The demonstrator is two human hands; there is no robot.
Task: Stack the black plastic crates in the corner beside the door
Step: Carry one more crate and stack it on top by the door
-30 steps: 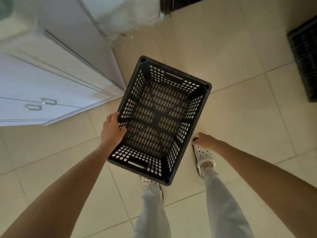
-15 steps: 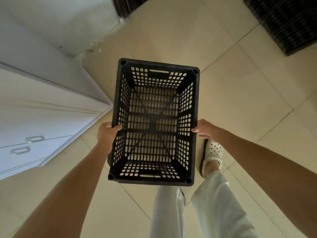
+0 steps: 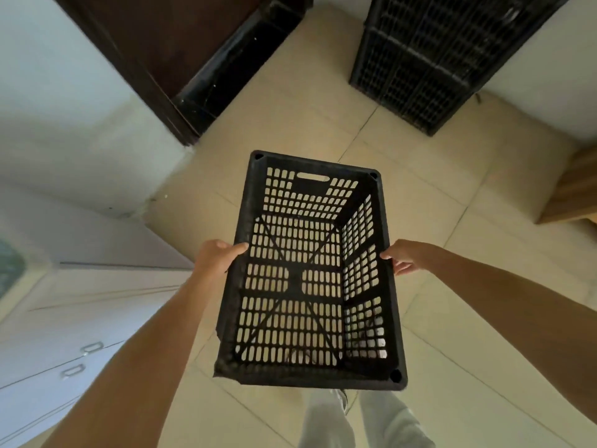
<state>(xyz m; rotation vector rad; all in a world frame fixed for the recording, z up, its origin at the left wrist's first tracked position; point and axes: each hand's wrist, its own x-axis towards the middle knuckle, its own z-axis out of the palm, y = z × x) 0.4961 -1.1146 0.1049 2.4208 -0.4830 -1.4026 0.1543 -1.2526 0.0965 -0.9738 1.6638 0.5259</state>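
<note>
Editor: Crate first. Where is it?

Photographer: A black plastic crate (image 3: 295, 282) is carried clear of the tiled floor (image 3: 452, 205), between the two hands, open side up.

Editor: And the grip?

Photographer: The left hand (image 3: 216, 257) clasps the left long rim, thumb hooked over the top edge, fingers wrapped round the outside. The right hand (image 3: 403, 257) takes the opposite rim, thumb on the edge, fingers curled against the outer wall.

Editor: What lies ahead?

Photographer: Beyond the right hand, well apart from it, a stack of black crates (image 3: 436, 59) stands on the floor against a pale wall. Beyond the left hand is a dark brown door (image 3: 168, 37). A white cabinet (image 3: 80, 318) with metal handles runs outside the left forearm. A wooden piece of furniture (image 3: 578, 189) sits out past the right hand. Below the hands, pale trouser legs (image 3: 326, 421) show under the crate's near end.
</note>
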